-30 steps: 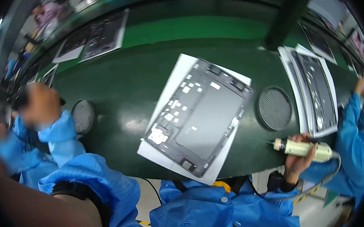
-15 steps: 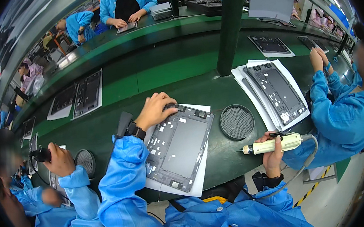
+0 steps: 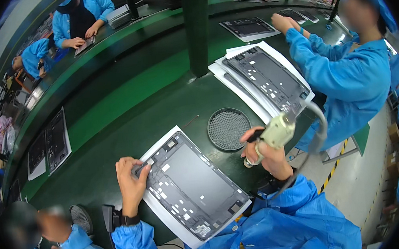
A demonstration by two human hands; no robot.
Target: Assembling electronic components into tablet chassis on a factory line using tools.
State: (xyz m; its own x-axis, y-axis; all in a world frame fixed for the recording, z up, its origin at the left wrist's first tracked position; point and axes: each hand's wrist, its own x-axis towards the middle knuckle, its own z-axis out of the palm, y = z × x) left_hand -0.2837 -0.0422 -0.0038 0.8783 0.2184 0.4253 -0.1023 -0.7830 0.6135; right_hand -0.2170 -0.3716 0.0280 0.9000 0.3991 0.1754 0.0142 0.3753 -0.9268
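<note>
On a white sheet (image 3: 166,221) in front of me lies a dark grey tablet housing (image 3: 199,172), its inner side up, with small white pads and cut-outs along its edges. My left hand (image 3: 131,180) grips its left corner, thumb on top and the other fingers at the outer edge. To the right of the housing, my right hand (image 3: 273,160) is wrapped round a cream electric screwdriver (image 3: 279,131). The tool is tilted, with its nose low toward the bench and its grey cable leaving the upper end. Its bit cannot be made out.
A round black grid-bottomed tray (image 3: 229,129) sits beyond the screwdriver. Behind it are stacked tablet housings (image 3: 271,78) with white sheets. A green pillar (image 3: 196,30) rises from the bench. One co-worker (image 3: 342,69) stands at right, another (image 3: 72,240) at lower left.
My view has swung right. The screwdriver has tipped from nearly level to nose-down and come nearer the housing. My left hand stays at the same corner of the housing.
</note>
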